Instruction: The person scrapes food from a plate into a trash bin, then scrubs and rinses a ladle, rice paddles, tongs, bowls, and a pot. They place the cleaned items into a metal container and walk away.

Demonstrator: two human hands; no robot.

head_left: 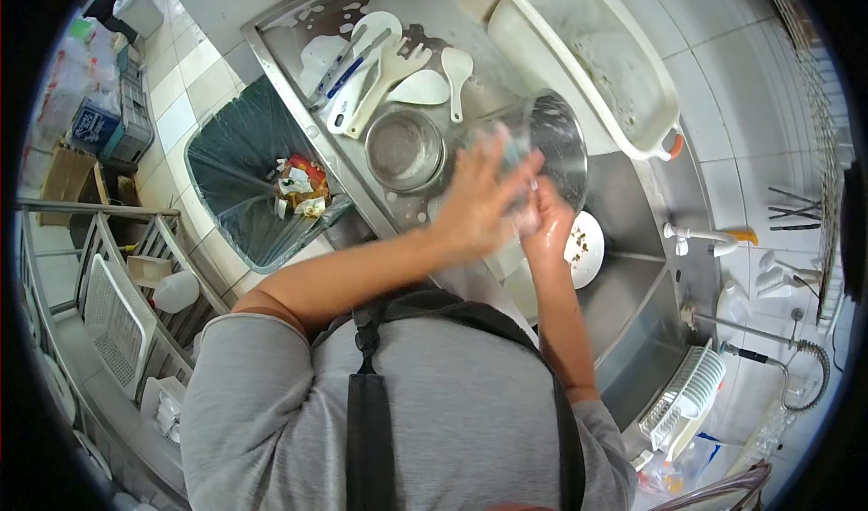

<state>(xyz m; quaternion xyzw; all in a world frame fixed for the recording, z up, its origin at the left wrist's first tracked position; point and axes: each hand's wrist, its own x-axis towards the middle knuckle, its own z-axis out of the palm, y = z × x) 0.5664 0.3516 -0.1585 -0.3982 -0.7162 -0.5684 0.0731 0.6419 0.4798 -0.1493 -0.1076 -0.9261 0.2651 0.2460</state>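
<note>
My left hand [479,185] is smeared by motion over the metal drainboard [307,54], and a pale bluish blur shows by its fingers. Close on its right, my right hand [548,223] has its fingers curled round something I cannot make out. Just beyond both hands is a wet, shiny round metal vessel [562,140], partly hidden by them. A round metal pan [403,149] stands left of my left hand. Below my right hand, a white bowl [586,250] with brown food bits sits in the sink [633,289].
White spatulas and spoons [457,72] and blue-handled utensils [348,72] lie on the drainboard. A white tub [597,50] stands at the back. Left is a lined bin [235,176]; right are a faucet [701,235], spray hose [814,357] and dish rack [683,398].
</note>
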